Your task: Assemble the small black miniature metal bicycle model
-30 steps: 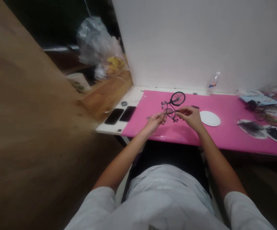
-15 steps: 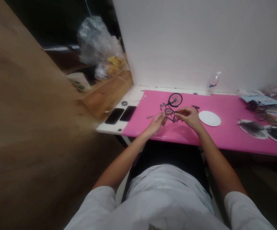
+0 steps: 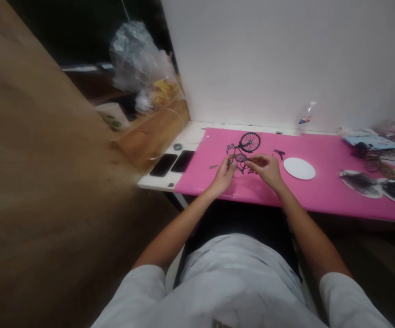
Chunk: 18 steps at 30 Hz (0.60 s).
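Left hand [image 3: 223, 175]: fingers are curling nearly closed, gripping the left side of a miniature bicycle.
Right hand [image 3: 265, 169]: thumb and fingertips are meeting in a pinch at the bicycle's right side; the exact part is too small to tell.
Miniature bicycle [image 3: 241, 157]: it is sitting between both hands, over the pink mat [image 3: 259, 191].
Wheel [image 3: 250, 142]: it is standing at the far end, apparently fitted already.
Near end: no second wheel is showing, so the bicycle is looking only partly assembled; the fingers are hiding some of the frame.
Loose pieces: a dark part [image 3: 279, 154] is lying beyond the right hand, a small grey piece [image 3: 212, 166] just left of the left hand.
Surroundings: a white plate [image 3: 299, 168] is resting to the right, two phones [image 3: 182, 161] to the left.
Obstacles: nothing is visibly blocking either hand.
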Motion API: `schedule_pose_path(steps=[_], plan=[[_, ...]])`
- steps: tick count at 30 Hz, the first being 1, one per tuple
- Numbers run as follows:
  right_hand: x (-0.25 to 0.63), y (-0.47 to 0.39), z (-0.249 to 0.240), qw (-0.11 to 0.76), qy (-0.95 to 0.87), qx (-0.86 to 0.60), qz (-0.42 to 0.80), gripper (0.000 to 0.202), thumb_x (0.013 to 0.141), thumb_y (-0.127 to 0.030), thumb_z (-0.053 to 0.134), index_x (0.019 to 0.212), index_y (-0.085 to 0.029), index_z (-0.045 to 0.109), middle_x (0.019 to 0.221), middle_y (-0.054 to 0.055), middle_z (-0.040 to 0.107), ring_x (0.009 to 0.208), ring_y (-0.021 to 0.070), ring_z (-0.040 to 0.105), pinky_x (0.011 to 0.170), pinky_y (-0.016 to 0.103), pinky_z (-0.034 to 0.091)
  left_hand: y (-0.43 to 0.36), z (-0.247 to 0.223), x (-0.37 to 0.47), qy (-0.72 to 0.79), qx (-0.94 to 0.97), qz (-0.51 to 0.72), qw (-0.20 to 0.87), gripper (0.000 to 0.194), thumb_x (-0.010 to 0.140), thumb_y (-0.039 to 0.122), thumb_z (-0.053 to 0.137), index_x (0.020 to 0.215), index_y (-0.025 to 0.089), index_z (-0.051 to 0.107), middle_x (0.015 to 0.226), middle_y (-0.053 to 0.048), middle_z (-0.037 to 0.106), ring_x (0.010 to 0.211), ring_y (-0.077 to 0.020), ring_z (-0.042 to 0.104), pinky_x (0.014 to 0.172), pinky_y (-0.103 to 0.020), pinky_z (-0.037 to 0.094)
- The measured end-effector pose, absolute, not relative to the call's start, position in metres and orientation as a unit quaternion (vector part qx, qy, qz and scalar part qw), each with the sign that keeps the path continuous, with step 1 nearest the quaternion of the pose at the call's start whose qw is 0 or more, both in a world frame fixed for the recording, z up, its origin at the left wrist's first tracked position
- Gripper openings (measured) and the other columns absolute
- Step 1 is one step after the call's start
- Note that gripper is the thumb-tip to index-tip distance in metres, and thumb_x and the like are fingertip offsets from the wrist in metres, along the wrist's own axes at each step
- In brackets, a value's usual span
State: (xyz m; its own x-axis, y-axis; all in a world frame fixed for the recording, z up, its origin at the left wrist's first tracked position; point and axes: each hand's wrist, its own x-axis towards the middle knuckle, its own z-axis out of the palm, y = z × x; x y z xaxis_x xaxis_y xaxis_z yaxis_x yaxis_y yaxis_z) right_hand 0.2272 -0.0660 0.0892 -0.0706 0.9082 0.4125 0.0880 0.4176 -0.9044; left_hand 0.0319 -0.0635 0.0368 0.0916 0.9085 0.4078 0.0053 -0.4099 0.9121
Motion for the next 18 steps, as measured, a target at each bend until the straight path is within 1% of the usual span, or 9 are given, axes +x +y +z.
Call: schedule_pose_path(steps=[3, 6, 9, 13, 16, 18], plan=[[0.2238, -0.0657, 0.0858, 0.564, -0.628, -0.388, 0.37, 0.048, 0.068, -0.06, 0.102, 0.091, -0.021, 0.084, 0.077, 0.006, 0.08, 0.064, 0.0207, 0.074, 0.062, 0.036, 0.065, -0.0622, 0.0344, 0.0329, 0.377, 0.62, 0.574, 0.379, 0.039, 0.11, 0.042, 0.054, 0.143, 0.02, 0.059, 0.127, -0.013, 0.066, 0.088, -0.0158, 0.061, 0.077, -0.028, 0.055], [0.2214, -0.0662, 0.0842, 0.567, -0.629, -0.384, 0.369, 0.048, 0.069, -0.06, 0.101, 0.092, -0.021, 0.084, 0.08, 0.006, 0.08, 0.065, 0.0204, 0.074, 0.063, 0.035, 0.065, -0.0629, 0.0348, 0.0335, 0.381, 0.621, 0.573, 0.375, 0.038, 0.111, 0.041, 0.053, 0.142, 0.019, 0.057, 0.124, -0.013, 0.068, 0.089, -0.0168, 0.063, 0.081, -0.031, 0.057], [0.2204, -0.067, 0.084, 0.566, -0.632, -0.387, 0.362, 0.049, 0.07, -0.061, 0.1, 0.092, -0.021, 0.084, 0.081, 0.007, 0.081, 0.067, 0.0204, 0.073, 0.064, 0.035, 0.065, -0.0647, 0.0352, 0.034, 0.382, 0.622, 0.572, 0.374, 0.039, 0.112, 0.045, 0.052, 0.141, 0.019, 0.056, 0.124, -0.012, 0.068, 0.088, -0.0164, 0.064, 0.085, -0.033, 0.057], [0.2198, -0.0679, 0.0834, 0.562, -0.635, -0.395, 0.352, 0.051, 0.072, -0.065, 0.098, 0.094, -0.021, 0.084, 0.083, 0.007, 0.081, 0.069, 0.021, 0.074, 0.066, 0.036, 0.065, -0.0663, 0.0341, 0.0345, 0.38, 0.619, 0.571, 0.383, 0.045, 0.111, 0.053, 0.051, 0.141, 0.02, 0.053, 0.141, -0.016, 0.063, 0.093, -0.0164, 0.066, 0.088, -0.035, 0.057], [0.2193, -0.068, 0.0823, 0.554, -0.638, -0.405, 0.349, 0.053, 0.072, -0.067, 0.097, 0.095, -0.021, 0.083, 0.084, 0.008, 0.081, 0.07, 0.0217, 0.074, 0.067, 0.038, 0.066, -0.0664, 0.0334, 0.035, 0.378, 0.615, 0.575, 0.386, 0.042, 0.111, 0.051, 0.053, 0.14, 0.02, 0.054, 0.147, -0.017, 0.06, 0.101, -0.0182, 0.067, 0.09, -0.036, 0.058], [0.2189, -0.0679, 0.0816, 0.553, -0.638, -0.409, 0.347, 0.054, 0.072, -0.068, 0.097, 0.095, -0.021, 0.083, 0.085, 0.008, 0.081, 0.07, 0.0218, 0.074, 0.066, 0.038, 0.066, -0.0663, 0.0334, 0.0358, 0.378, 0.607, 0.577, 0.394, 0.041, 0.11, 0.048, 0.054, 0.139, 0.02, 0.054, 0.145, -0.017, 0.061, 0.105, -0.0196, 0.067, 0.091, -0.036, 0.058]])
